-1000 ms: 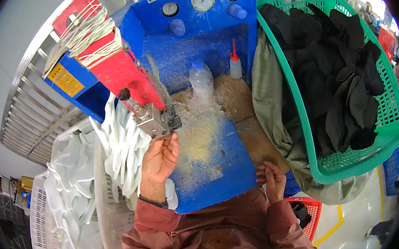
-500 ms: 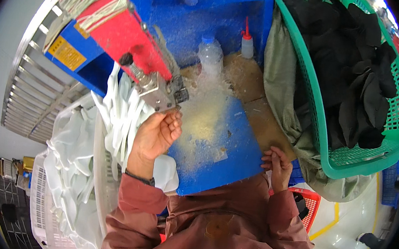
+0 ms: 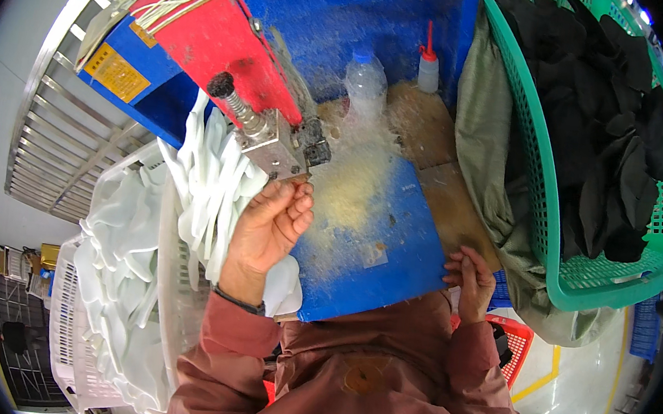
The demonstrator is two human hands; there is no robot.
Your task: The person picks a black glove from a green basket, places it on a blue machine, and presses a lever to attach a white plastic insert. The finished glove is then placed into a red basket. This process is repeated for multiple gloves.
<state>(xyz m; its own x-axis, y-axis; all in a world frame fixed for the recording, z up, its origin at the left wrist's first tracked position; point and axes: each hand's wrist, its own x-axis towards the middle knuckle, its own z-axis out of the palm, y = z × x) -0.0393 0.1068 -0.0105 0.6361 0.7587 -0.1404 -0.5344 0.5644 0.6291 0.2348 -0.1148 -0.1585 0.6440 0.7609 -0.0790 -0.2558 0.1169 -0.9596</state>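
Note:
My left hand (image 3: pixel 271 221) is raised with its fingers curled and pressed together, right below the metal head (image 3: pixel 278 145) of a red machine arm (image 3: pixel 212 43). Whatever those fingertips may hold is hidden. Beside that wrist, thin white curved pieces (image 3: pixel 211 185) hang in a bunch, and a white rounded piece (image 3: pixel 283 286) lies under it. At the right edge of the blue work board (image 3: pixel 399 248) rests my right hand (image 3: pixel 471 282), loosely bent, its fingers somewhat apart and nothing visible in them. Pale yellow dust (image 3: pixel 348 197) covers the board's middle.
A clear bottle with blue cap (image 3: pixel 366 84) and a small red-tipped squeeze bottle (image 3: pixel 428 72) stand behind the board. To the right, a green basket (image 3: pixel 547 218) holds black pieces (image 3: pixel 589 143). A white basket (image 3: pixel 65 318) of white pieces stands left; a red crate (image 3: pixel 518 349) lies below right.
The whole view has shifted slightly, so the machine and bottles appear farther right. Both hands keep nearly the same pose and place. The person's legs at lower right have mostly left the picture.

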